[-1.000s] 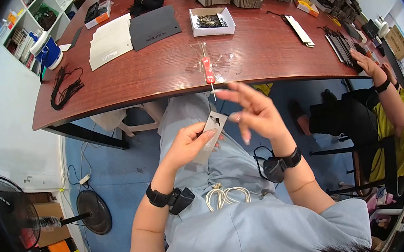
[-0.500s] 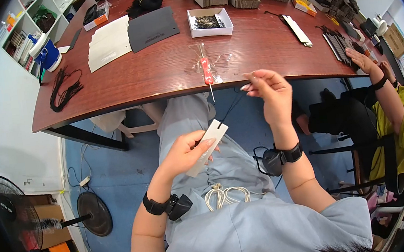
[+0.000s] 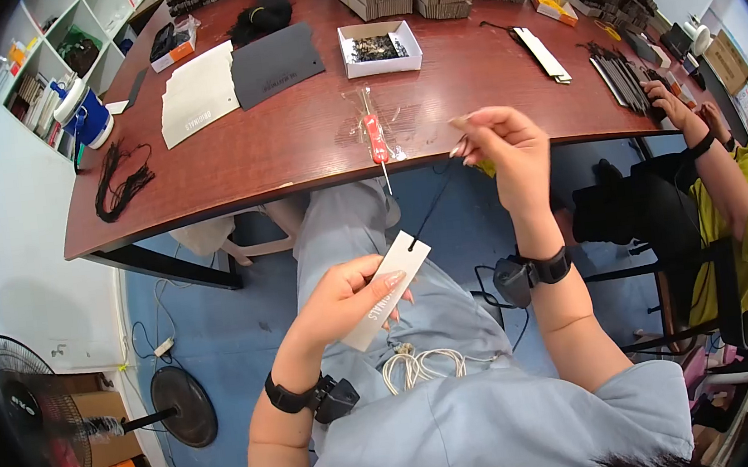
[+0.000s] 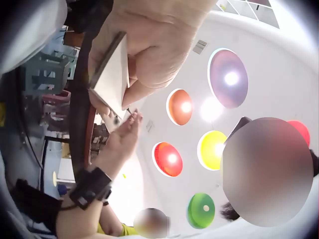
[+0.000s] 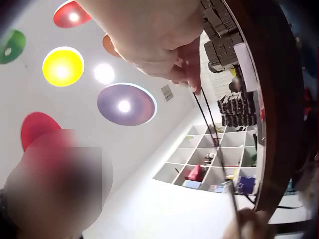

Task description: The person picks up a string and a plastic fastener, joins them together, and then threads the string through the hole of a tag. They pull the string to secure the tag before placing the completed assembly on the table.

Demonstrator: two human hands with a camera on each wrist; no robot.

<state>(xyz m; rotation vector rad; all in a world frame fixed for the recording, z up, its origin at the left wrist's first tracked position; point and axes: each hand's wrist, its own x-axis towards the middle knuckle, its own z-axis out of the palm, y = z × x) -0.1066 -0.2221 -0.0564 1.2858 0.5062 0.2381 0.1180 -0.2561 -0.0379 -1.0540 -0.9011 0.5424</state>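
My left hand (image 3: 340,301) grips a pale hang tag (image 3: 406,256) over my lap, thumb on its printed face and fingertips showing past its far edge. A black cord (image 3: 431,216) comes out of the hole at the tag's upper end. Up and to the right, my right hand (image 3: 523,158) pinches the other end of that cord between thumb and fingers. In the right wrist view the cord (image 5: 213,132) runs as two strands, drawn straight between the hands. A red-handled tool (image 3: 376,140) with a thin metal shaft is taped to the table, its tip past the front edge.
On the table (image 3: 266,158) lie a bundle of black cords (image 3: 121,183), cream cards (image 3: 196,97), dark cards (image 3: 279,66) and a white box (image 3: 381,67) of small dark bits. Grey stacks stand behind. Another person's hand (image 3: 670,102) is at the right, by dark strips (image 3: 618,80).
My right hand has moved from beside the tag up and to the right, drawing the cord out straight. My left hand keeps hold of the tag, whose printed face now shows.
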